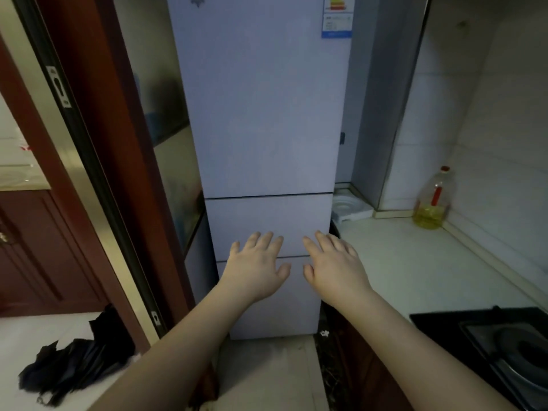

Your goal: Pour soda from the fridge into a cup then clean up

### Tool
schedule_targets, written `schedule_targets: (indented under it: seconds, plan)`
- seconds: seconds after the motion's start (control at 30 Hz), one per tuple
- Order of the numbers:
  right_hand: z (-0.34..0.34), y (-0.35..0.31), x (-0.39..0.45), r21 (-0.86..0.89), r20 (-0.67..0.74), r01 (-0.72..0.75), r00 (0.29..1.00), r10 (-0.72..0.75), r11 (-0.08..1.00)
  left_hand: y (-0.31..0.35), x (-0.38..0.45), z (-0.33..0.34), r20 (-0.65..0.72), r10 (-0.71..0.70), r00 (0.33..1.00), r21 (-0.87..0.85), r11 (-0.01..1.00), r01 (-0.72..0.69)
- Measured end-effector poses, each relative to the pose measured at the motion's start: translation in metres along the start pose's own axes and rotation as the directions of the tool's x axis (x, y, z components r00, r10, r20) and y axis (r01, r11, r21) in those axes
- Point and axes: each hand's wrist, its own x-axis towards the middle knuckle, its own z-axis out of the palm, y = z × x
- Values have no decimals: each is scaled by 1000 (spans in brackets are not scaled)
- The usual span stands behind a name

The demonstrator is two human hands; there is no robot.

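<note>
While both arms reach forward, I see the fridge [267, 114] standing straight ahead, tall and pale, all three of its doors closed. My left hand [255, 266] is spread flat, fingers straight and slightly fanned, palm toward the middle door; my right hand [335, 268] mirrors it just beside, thumbs nearly meeting. Both are released and hold nothing. Whether the palms actually touch the door front or hang just before it, I cannot tell. Fingertips lie over the middle door, heels of the hands over the seam above the bottom door.

An energy label [337, 16] sits at the top right corner of the upper door.

No soda or cup shows; the fridge interior is hidden behind the closed doors.

Right of the fridge runs a light counter [415, 262]. At its back edge, near the tiled wall, stands an oil bottle [431, 203] with a red cap, upright, roughly a quarter full of yellow liquid. At the counter's near right corner is a black gas stove [498, 345]. A white round item [347, 207] lies in the back left corner beside the fridge; too dim to identify.

Left: a dark wood door frame [89, 143] and, on the floor, a crumpled black umbrella [77, 363].
</note>
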Motion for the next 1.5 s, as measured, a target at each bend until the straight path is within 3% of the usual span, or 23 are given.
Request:
schedule_targets:
  seconds: [0.43,0.87,1.2,1.5]
  plan:
    - [-49,39,-124,59,-5,-68,998,68,996,94,-91,-36,-58,70,996,3,998,-70]
    - [-108,26,-215,-17,-75,-238,969,236,971,119,-157,-64,-141,245,959,-14,968,-249]
    - [-144,-17,-288,-57,-92,-381,922,375,923,118,-207,-91,-181,427,886,-26,899,-438]
    - [-168,-3,-384,-113,-122,-550,835,537,828,189,-250,-92,-192,567,801,-97,801,-591]
